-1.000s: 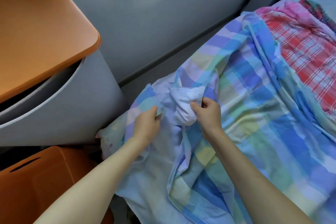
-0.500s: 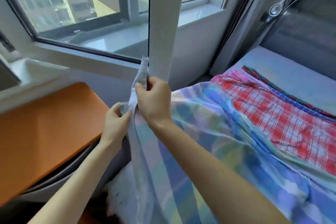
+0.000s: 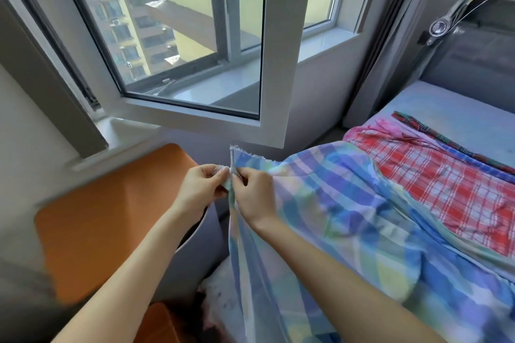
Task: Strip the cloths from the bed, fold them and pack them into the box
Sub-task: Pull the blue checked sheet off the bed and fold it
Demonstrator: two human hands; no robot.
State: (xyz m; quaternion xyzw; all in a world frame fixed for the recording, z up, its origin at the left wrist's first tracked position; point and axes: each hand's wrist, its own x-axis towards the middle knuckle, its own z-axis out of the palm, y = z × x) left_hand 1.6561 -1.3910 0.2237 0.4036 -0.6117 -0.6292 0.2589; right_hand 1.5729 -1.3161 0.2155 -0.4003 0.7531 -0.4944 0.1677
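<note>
A pastel blue, green and yellow checked cloth (image 3: 348, 217) is lifted at one frayed corner, the rest draping down and across the bed. My left hand (image 3: 199, 189) and my right hand (image 3: 255, 195) sit close together, both pinching that raised corner. Beyond it a red and white checked cloth (image 3: 446, 184) lies flat on the bed, with a dark patterned cloth (image 3: 434, 132) showing along its far edge. The pale blue mattress (image 3: 459, 114) is bare near the headboard. An orange box (image 3: 156, 323) shows partly at the bottom, below my left arm.
An orange-topped grey cabinet (image 3: 106, 211) stands left of the bed, under an open window (image 3: 195, 44). A white window post (image 3: 278, 64) rises just behind my hands. A grey headboard (image 3: 473, 64) with a clip lamp is at the far right.
Both hands lifted the pastel cloth's corner off the bed and brought it together in front of the window. My view rose from the bedside to the window.
</note>
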